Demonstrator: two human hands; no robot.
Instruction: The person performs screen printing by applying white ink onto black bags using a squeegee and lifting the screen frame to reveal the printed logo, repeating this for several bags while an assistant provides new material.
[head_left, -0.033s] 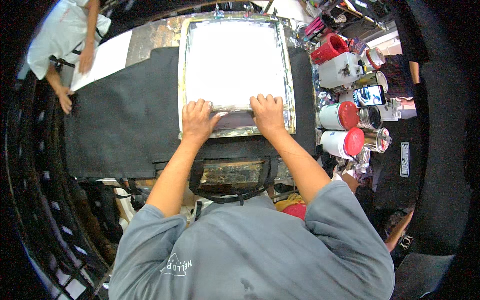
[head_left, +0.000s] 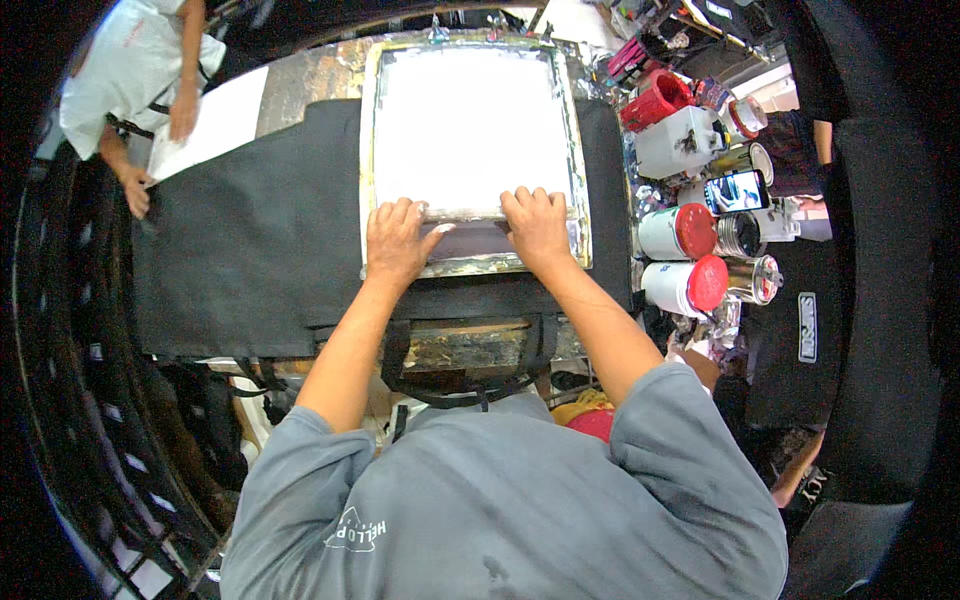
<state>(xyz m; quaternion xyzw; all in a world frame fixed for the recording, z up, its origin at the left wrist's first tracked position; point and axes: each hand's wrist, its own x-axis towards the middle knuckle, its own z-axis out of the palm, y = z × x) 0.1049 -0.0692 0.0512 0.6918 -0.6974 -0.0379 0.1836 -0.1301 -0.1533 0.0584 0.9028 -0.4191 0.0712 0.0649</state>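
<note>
A screen-printing frame [head_left: 367, 130] lies in front of me, its rim smeared with paint and its inside bright white. Across the near part of the frame runs a paint-stained squeegee [head_left: 468, 214]. My left hand [head_left: 397, 243] is closed over its left end, the thumb pointing inward. On the right end my right hand [head_left: 538, 230] grips with fingers curled over the far side. Both hands hide parts of the squeegee. Between them and the frame's near rim shows a greyish-purple strip [head_left: 465, 240]. Black fabric [head_left: 235, 235] with handle loops lies under the frame.
Along the right stand white tubs with red lids [head_left: 665, 232], a red container [head_left: 657, 98], a translucent jug [head_left: 680, 142], metal cans [head_left: 752, 280] and a phone [head_left: 735, 191] with its screen lit. Far left, another person's hands [head_left: 137, 190] rest by a white sheet [head_left: 212, 118].
</note>
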